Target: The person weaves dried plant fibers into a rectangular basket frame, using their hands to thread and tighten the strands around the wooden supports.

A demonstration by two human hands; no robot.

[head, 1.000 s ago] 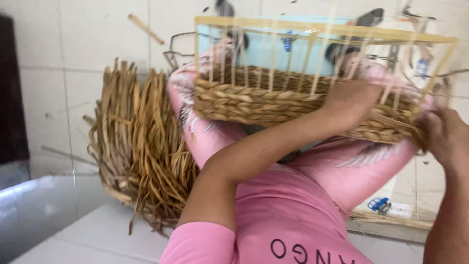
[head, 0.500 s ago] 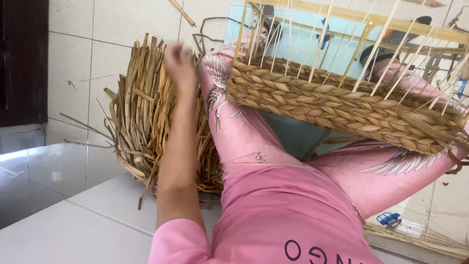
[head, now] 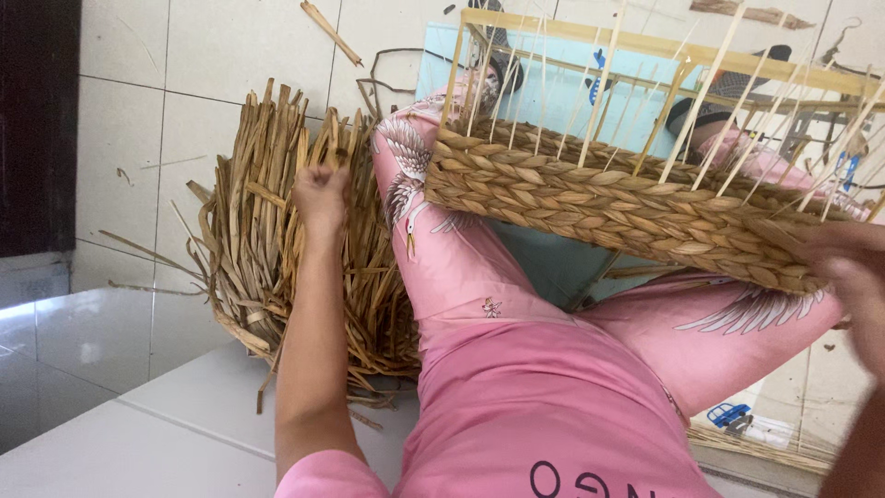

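Observation:
A half-woven basket [head: 608, 198] with braided straw walls and thin upright wooden stakes on a wooden frame rests across my pink-trousered legs [head: 516, 369]. My right hand [head: 853, 277] grips the basket's near right corner. My left hand [head: 321, 194] is closed on strands in a pile of dried straw [head: 267, 249] on the tiled floor to my left. Whether a strand is lifted free I cannot tell.
A light blue mat [head: 553, 92] lies under the basket. A dark panel [head: 37, 129] stands at the far left. Loose straw bits [head: 327, 32] and a thin cord lie on the white tiles [head: 120, 111]. A low white ledge [head: 138, 433] runs beside my left arm.
My left hand left the basket's front wall, reached left to the straw pile and closed on strands. The view swung left, so the basket sits further right.

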